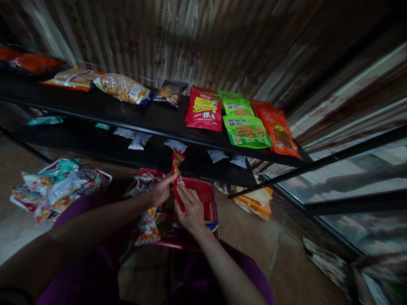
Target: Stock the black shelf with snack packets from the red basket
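At far left, we have a white-rimmed basket (15, 202) heaped with snack bags (68, 186) on the tiled floor (248, 245). Above it, orange bags (38, 62) lie on the upper shelf (152, 116), and next along come two clear bags (122, 88) and a dark packet (171, 93). Small pale packets (139, 140) are spread along the lower shelf (82, 142).

Near the middle, our left hand (161, 189) comes in from the left, its thumb and fingers pinched on the left edge of a slim red packet (178, 163). The packet is up in the air, over the red basket (203, 190) at our knees, both hands on it. Its long axis runs away from us, the far end pointing at the lower shelf; whether that end touches the shelf's edge we cannot tell. Our right hand (190, 207) has its fingers folded over the near end, from the right. By our judgement, the left hand is the nearer to the shelf, while the right sits closer to our body.

Farther right on the upper shelf, we find red pouches (205, 108), then green pouches (246, 129), then orange pouches (281, 133) by the shelf's end.
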Available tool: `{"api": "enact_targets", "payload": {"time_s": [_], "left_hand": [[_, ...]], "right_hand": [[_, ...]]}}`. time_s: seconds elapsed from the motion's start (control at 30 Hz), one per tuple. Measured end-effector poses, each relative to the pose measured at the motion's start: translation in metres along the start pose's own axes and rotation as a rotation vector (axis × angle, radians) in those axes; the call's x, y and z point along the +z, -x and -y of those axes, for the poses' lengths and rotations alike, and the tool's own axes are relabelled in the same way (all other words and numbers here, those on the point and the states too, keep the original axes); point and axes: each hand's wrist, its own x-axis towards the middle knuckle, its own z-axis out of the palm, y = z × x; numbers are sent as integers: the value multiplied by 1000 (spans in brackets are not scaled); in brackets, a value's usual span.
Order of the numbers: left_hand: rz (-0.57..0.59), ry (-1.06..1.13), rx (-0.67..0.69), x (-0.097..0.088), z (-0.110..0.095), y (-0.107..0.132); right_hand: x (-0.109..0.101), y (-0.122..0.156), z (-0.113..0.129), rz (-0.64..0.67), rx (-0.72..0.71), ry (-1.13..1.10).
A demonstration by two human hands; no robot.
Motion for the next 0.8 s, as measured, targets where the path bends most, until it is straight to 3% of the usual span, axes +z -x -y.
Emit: {"api": "enact_targets", "payload": {"time_s": [0.17, 0.23, 0.3, 0.37, 0.5, 0.57, 0.67, 0.8], "left_hand": [[-35, 73, -149, -7, 0, -3], [-65, 84, -270, -12, -4, -4], [-42, 86, -345, -16, -8, -3], [11, 90, -374, -20, -11, 0], [-17, 67, -434, -20, -12, 9], [-61, 43, -479, -20, -9, 13], [-52, 19, -541, -22, -2, 15], [30, -31, -600, -28, 9, 13]], "right_hand": [[1, -1, 19, 119, -101, 112], [-2, -2, 25, 172, -154, 30], [-8, -5, 24, 145, -134, -105], [-14, -9, 16, -7, 44, -226], [-26, -25, -16, -442, 607, -492], [-29, -32, -29, -464, 772, -768], [-27, -37, -38, -347, 883, -1105], [-23, -37, -37, -339, 1004, -1245]]}}
